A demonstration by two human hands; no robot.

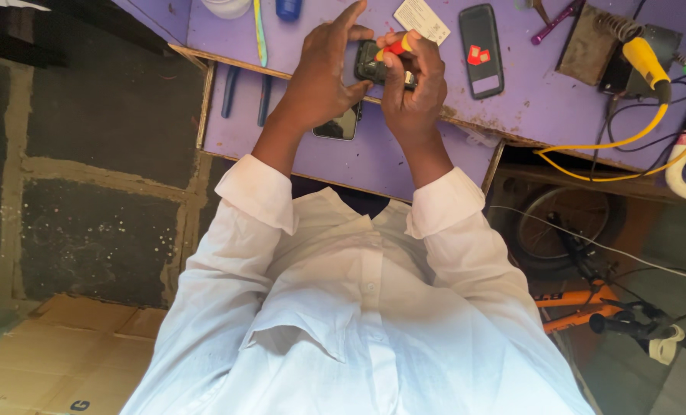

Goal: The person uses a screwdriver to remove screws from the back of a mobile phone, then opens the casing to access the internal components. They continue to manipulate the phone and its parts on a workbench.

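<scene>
Small black phone point(372, 64) at 12 o'clock over the purple surface point(404, 146), gripped by left hand point(321, 75); right hand point(413, 84) clenches a red-yellow screwdriver point(395, 48) on it. Best to keep the tip square, phone steady. Another phone point(481, 51) at 1 o'clock.

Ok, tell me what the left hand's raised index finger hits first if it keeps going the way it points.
Likely the white card on the purple bench. The left hand points its finger up-right toward it, though height above the bench is unclear.
</scene>
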